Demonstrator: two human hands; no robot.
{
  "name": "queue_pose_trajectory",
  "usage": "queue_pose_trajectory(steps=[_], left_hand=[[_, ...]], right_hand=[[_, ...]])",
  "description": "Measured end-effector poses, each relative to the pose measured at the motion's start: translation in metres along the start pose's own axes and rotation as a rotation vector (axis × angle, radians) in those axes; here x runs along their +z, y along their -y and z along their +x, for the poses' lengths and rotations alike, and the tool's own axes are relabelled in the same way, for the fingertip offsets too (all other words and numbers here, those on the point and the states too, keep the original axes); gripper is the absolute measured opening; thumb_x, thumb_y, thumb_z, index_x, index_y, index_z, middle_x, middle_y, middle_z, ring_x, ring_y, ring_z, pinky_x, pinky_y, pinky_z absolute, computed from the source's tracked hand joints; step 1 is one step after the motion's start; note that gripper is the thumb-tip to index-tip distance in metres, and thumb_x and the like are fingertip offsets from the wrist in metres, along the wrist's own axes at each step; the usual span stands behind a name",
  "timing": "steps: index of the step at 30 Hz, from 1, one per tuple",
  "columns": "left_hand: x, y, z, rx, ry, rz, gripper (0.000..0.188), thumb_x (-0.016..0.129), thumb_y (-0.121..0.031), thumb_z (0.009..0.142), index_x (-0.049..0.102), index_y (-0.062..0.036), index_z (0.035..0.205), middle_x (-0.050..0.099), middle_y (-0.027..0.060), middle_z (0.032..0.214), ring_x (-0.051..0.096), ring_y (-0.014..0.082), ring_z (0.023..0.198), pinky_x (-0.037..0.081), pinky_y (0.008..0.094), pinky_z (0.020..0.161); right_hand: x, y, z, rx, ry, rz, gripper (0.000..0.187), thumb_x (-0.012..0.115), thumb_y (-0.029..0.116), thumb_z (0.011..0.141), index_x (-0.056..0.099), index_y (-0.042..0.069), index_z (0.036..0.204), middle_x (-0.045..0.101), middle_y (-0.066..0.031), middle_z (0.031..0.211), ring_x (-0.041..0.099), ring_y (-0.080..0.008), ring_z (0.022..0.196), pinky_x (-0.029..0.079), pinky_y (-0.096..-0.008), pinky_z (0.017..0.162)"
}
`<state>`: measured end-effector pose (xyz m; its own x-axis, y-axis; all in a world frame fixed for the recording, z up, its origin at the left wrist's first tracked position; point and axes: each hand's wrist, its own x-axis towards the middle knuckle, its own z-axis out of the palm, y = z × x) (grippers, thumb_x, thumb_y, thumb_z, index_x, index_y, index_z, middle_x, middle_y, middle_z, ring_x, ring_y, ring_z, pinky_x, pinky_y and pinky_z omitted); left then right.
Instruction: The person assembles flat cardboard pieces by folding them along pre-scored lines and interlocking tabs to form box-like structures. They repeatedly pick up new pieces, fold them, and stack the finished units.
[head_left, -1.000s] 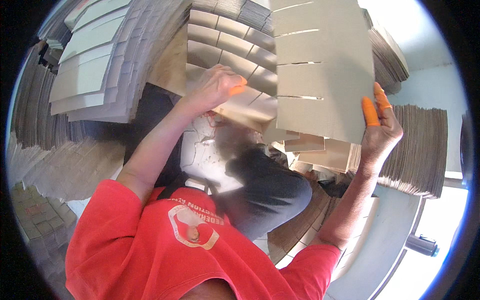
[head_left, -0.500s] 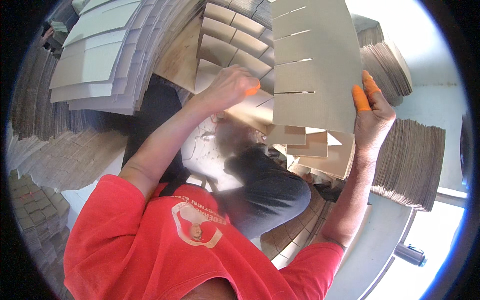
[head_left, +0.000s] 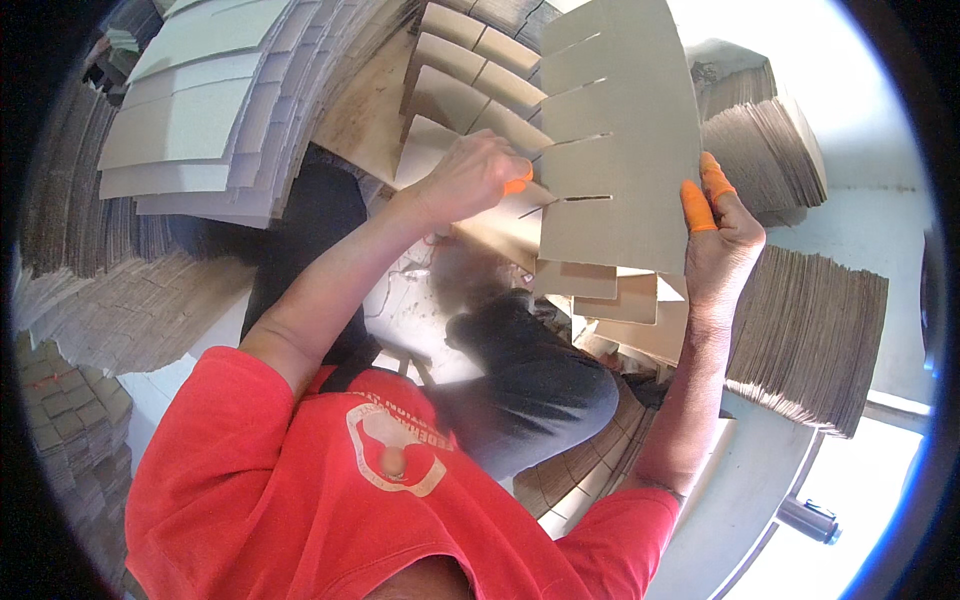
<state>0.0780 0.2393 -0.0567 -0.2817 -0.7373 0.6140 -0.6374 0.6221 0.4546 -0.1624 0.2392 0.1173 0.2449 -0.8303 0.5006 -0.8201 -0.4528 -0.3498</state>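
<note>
A slotted cardboard divider sheet point(head_left: 635, 150) stands in my right hand point(head_left: 722, 235), which grips its right edge with orange-covered fingertips. Its slots run in from the left edge, where they meet several upright cardboard strips point(head_left: 450, 100). The nearest slot lies by the slit of the closest strip. My left hand point(head_left: 478, 178), with an orange cover on one finger, is closed at the top edge of that nearest strip. How firmly it pinches the strip is partly hidden by the hand itself. Below the sheet, loose cardboard pieces point(head_left: 625, 295) overlap one another.
At upper left rises a tall pile of pale cardboard sheets point(head_left: 180, 120). Bundles of cardboard strips stand at right, one nearer point(head_left: 810, 335) and one farther point(head_left: 765, 140). More assembled dividers point(head_left: 75, 410) are stacked at lower left. My bent knee point(head_left: 560, 390) is beneath the work.
The slotted sheet and my right hand have shifted left and slightly down, bringing the slots against the upright strips. My left hand has moved slightly right.
</note>
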Motion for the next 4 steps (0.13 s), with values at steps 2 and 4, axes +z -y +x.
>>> queue_pose_trajectory(steps=[2, 4], left_hand=[[-0.0019, -0.0004, 0.0010, 0.007, 0.004, -0.018, 0.018, 0.064, 0.002, 0.068, 0.067, -0.0060, 0.084, 0.059, 0.0113, 0.068, 0.061, 0.0298, 0.072, 0.048, 0.0413, 0.072], [-0.0036, -0.0001, 0.0016, 0.005, 0.014, -0.048, 0.021, 0.063, 0.003, 0.067, 0.067, -0.0065, 0.085, 0.059, 0.0112, 0.068, 0.061, 0.0300, 0.071, 0.048, 0.0414, 0.073]], right_hand=[[0.0014, -0.0002, -0.0003, -0.001, -0.007, 0.009, 0.031, 0.071, 0.000, 0.084, 0.069, -0.001, 0.114, 0.072, -0.0157, 0.104, 0.066, -0.0076, 0.087, 0.053, -0.0260, 0.076], [0.0032, 0.0000, 0.0010, -0.004, -0.008, 0.016, 0.030, 0.071, 0.000, 0.084, 0.069, 0.000, 0.114, 0.072, -0.0157, 0.105, 0.066, -0.0074, 0.088, 0.053, -0.0258, 0.075]])
